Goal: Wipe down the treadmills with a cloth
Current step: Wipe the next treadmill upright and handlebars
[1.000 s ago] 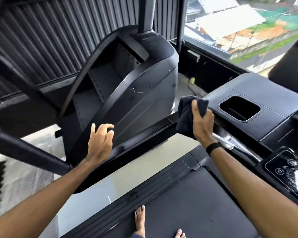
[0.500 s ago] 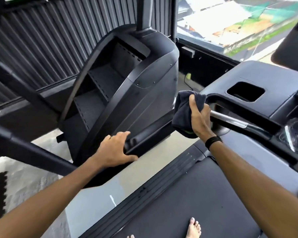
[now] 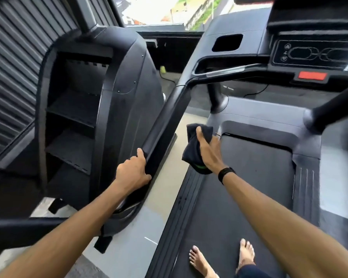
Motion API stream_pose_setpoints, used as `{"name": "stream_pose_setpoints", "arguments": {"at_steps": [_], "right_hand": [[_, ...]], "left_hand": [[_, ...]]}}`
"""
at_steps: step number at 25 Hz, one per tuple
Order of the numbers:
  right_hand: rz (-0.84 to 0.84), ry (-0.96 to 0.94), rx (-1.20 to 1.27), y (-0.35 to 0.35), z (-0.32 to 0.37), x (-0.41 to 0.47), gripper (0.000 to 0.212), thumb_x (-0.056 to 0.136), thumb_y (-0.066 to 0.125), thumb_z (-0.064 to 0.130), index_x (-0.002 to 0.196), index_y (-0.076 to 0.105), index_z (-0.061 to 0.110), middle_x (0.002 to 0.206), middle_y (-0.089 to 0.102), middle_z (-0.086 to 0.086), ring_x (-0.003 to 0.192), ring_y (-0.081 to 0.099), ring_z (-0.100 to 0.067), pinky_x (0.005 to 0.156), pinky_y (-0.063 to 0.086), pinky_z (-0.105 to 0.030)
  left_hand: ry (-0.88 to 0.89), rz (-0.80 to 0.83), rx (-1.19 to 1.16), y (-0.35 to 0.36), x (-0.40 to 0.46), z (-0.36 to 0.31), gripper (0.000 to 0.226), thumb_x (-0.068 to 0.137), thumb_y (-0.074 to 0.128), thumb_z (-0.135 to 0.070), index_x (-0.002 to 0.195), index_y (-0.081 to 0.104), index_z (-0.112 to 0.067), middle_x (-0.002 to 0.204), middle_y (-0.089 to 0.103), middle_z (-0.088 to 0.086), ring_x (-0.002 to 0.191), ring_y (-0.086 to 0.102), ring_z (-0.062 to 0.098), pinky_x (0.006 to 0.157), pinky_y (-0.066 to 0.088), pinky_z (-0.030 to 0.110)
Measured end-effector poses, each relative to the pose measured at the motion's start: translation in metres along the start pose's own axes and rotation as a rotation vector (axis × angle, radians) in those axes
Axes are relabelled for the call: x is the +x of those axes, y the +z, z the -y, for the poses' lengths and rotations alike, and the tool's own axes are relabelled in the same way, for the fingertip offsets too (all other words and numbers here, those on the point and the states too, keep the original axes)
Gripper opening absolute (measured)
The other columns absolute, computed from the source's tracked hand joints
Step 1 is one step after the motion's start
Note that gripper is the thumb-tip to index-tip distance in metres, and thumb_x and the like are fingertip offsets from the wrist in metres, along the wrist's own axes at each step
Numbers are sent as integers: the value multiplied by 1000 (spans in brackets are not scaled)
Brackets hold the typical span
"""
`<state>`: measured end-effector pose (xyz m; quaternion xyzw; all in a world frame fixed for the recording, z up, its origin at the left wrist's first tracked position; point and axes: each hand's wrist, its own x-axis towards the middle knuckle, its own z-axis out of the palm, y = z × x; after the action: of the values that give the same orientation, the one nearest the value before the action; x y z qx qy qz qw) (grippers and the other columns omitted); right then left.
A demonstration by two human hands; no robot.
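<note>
The dark cloth point(image 3: 195, 149) is gripped by the right hand point(image 3: 209, 151) off the surfaces while the handrail point(image 3: 163, 125) is clasped by the left hand point(image 3: 132, 172), so wiping seems unfinished.

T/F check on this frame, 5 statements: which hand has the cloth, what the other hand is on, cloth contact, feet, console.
1. The right hand grips the dark cloth. True.
2. The left hand hangs free, touching nothing. False: it grips the treadmill's left handrail.
3. The cloth is pressed against the left handrail. False: it is held clear of the rail, over the front of the belt.
4. The person stands barefoot on the belt. True: both bare feet show at the bottom of the view.
5. The console's red button is covered by the cloth. False: it is in plain view, far from the cloth.
</note>
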<state>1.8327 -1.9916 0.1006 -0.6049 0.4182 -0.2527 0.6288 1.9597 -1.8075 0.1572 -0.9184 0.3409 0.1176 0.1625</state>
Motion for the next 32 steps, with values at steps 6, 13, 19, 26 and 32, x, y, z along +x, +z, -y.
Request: {"name": "stream_pose_setpoints", "arguments": {"at_steps": [6,13,19,26,32], "right_hand": [[132,31,26,-10,-13,-36,44,98,51,53,113,67,15,108,67,-1,104,63,-19,85,44,-28],[227,-20,-7,-23,-9,-64,44,100,48,53,112,67,15,109,68,-4,101,63,-21,84,44,-30],[295,8,44,-20,-16,-84,47,98,49,56,112,66,15,109,68,-5,101,64,-22,88,49,-33],[358,-1,45,-16,-16,-102,23,101,47,49,91,61,33,98,65,4,99,62,-21,92,49,-35],[292,-28,-30,-38,-13,-115,49,97,48,58,116,65,17,112,68,-4,102,64,-20,88,49,-31]], "left_hand": [[-35,-8,73,1,-22,-3,83,88,66,-26,152,19,-2,128,58,15,116,60,34,80,45,36],[-53,-57,-73,-5,-56,5,42,83,63,-8,123,49,-7,118,60,16,103,62,39,77,50,42],[-102,-75,-159,-2,-90,9,50,76,57,6,126,56,-3,109,63,14,92,64,36,77,54,43],[-168,-52,-103,4,-126,8,27,80,57,3,71,35,-10,87,48,12,74,51,32,63,41,38],[-29,-237,-236,10,-112,5,7,86,65,-12,91,68,-7,88,60,8,84,64,34,65,42,33]]}}
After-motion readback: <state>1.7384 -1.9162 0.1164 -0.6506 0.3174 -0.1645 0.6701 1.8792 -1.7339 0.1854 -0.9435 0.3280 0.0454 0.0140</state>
